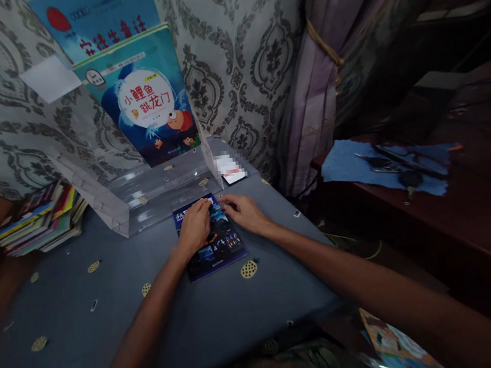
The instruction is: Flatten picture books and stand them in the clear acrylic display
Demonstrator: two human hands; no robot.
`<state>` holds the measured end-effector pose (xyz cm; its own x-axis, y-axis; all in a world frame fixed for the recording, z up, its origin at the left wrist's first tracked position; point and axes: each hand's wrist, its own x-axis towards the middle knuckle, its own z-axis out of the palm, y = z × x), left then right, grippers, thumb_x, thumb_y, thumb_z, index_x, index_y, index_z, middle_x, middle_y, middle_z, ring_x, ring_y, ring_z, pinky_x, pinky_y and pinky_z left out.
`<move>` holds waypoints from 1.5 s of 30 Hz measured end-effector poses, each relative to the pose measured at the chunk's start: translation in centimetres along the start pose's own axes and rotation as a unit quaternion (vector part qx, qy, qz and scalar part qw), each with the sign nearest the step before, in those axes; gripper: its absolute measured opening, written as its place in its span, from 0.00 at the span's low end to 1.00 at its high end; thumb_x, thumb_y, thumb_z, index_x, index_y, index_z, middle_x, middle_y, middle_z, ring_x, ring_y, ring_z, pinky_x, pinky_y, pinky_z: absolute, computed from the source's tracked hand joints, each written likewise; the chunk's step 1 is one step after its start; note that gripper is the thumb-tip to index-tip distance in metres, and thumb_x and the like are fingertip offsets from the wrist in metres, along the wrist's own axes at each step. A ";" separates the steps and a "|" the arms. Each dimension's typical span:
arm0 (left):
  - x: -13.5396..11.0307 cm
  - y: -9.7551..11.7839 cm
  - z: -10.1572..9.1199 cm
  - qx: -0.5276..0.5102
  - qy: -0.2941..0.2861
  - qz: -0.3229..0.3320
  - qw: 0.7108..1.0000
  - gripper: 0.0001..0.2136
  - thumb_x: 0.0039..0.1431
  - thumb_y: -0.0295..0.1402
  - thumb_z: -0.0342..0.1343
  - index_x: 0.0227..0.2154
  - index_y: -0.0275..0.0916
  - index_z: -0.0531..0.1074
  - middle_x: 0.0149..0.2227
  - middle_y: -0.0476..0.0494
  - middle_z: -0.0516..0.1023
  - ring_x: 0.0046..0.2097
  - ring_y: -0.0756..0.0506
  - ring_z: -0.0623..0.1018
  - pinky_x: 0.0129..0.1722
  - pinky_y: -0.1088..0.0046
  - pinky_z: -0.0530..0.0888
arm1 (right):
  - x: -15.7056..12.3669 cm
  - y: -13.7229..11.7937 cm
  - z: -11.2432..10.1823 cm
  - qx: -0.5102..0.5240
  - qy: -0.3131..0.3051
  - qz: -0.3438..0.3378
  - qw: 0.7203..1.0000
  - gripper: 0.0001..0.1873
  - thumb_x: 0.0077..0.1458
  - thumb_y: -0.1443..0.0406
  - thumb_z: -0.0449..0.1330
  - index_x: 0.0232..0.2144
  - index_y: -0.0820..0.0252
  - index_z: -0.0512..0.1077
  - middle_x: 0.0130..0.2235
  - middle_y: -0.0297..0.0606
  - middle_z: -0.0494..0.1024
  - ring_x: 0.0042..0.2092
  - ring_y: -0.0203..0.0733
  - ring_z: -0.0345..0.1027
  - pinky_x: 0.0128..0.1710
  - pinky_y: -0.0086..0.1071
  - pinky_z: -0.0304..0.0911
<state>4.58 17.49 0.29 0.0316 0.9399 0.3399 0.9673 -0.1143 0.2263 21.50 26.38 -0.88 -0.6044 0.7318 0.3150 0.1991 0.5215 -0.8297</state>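
Observation:
A dark blue book [205, 259] with small pictures on its cover lies flat on the table. My left hand [196, 225] rests on its upper part, fingers stretched over the cover and close together. At the book's upper right edge is my right hand [243, 212], its fingers curled toward the thumb. What those fingertips hold, if anything, is too small to make out. Just behind both hands stands a clear acrylic book stand [119, 219]. It bears a blue-green picture book [117, 113], with another blue book [106, 16] upright behind that one.
A pile of books [41, 222] lies at the left. A white card-like item [233, 173], partly blurred, is beside the stand. The table [125, 333] has a grey pineapple-print cover. On the right, a blue cloth [343, 167] with tools lies on a dark red surface, near a tied curtain [307, 106].

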 end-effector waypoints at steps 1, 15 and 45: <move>0.4 0.0 0.1 -0.002 -0.002 0.002 1.000 0.19 0.68 0.25 0.42 0.56 0.36 0.71 0.59 0.34 0.75 0.61 0.41 0.74 0.62 0.57 0.70 | 0.0 0.0 0.0 -0.001 -0.002 0.002 1.000 0.15 0.60 0.70 0.56 0.47 0.61 0.78 0.37 0.40 0.83 0.38 0.43 0.76 0.41 0.34 0.68; 1.7 0.4 0.1 0.036 -0.048 0.014 0.998 0.18 0.69 0.26 0.43 0.58 0.35 0.70 0.62 0.35 0.73 0.62 0.40 0.72 0.58 0.57 0.68 | 0.2 0.3 0.0 0.009 0.006 -0.001 1.000 0.15 0.59 0.72 0.57 0.46 0.60 0.78 0.38 0.40 0.84 0.37 0.41 0.76 0.40 0.33 0.69; -4.2 3.5 -4.1 0.010 -0.218 0.139 0.966 0.44 0.57 0.67 0.46 0.68 0.38 0.57 0.70 0.31 0.60 0.73 0.34 0.54 0.69 0.44 0.52 | 0.5 0.1 -0.2 0.057 -0.019 0.036 0.998 0.17 0.59 0.73 0.54 0.47 0.62 0.76 0.36 0.39 0.83 0.35 0.40 0.77 0.42 0.36 0.72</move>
<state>6.75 11.80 3.42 0.3887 0.9208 -0.0323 0.9112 -0.3789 0.1617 21.37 26.86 -0.72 -0.6203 0.7476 0.2371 0.1558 0.4137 -0.8970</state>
